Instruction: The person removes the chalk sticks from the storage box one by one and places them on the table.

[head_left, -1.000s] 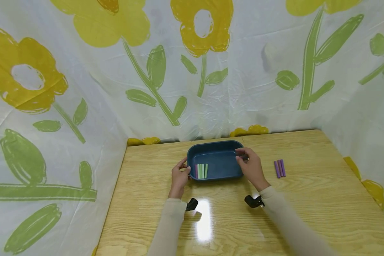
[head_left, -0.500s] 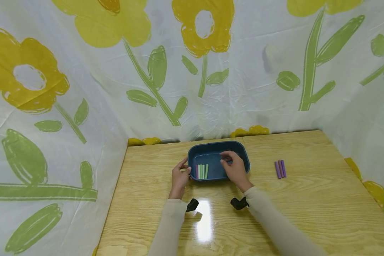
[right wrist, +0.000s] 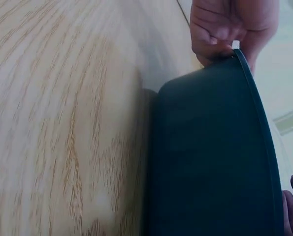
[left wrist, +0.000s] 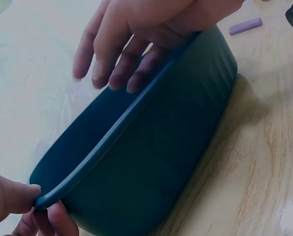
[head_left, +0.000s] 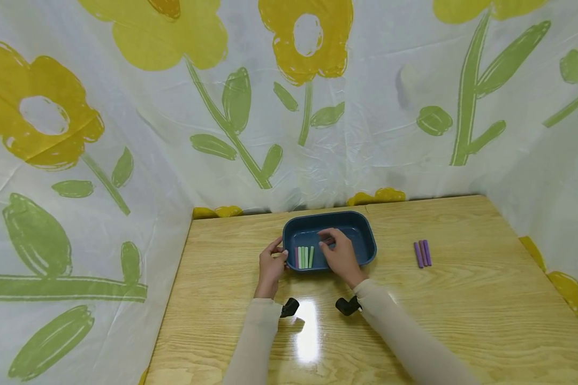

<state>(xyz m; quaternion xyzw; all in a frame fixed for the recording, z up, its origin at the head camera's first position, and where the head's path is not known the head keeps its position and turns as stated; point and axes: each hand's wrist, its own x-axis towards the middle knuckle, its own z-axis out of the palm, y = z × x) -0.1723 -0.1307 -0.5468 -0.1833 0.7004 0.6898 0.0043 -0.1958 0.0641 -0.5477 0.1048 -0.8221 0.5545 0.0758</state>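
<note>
A dark blue rectangular tray [head_left: 364, 247] stands on the wooden table, with several pale green chalk sticks [head_left: 305, 258] and one pinkish-purple stick [head_left: 296, 258] side by side at its left end. My left hand [head_left: 271, 271] pinches the tray's left rim; in the left wrist view the thumb [left wrist: 20, 194] lies over the rim and fingers are beneath it. Over the middle of the tray is my right hand [head_left: 342, 259], its fingers loosely bent and nothing visible between them. The tray wall [left wrist: 146, 147] hides the sticks in both wrist views.
Three purple sticks [head_left: 423, 253] lie together on the table, right of the tray. Black wrist mounts [head_left: 348, 306] jut from both sleeves. A flower-printed sheet [head_left: 375, 128] hangs behind the table and at its sides.
My right hand has moved left, from the tray's right rim to above its middle, close to the green sticks. The left hand has kept its hold on the rim.
</note>
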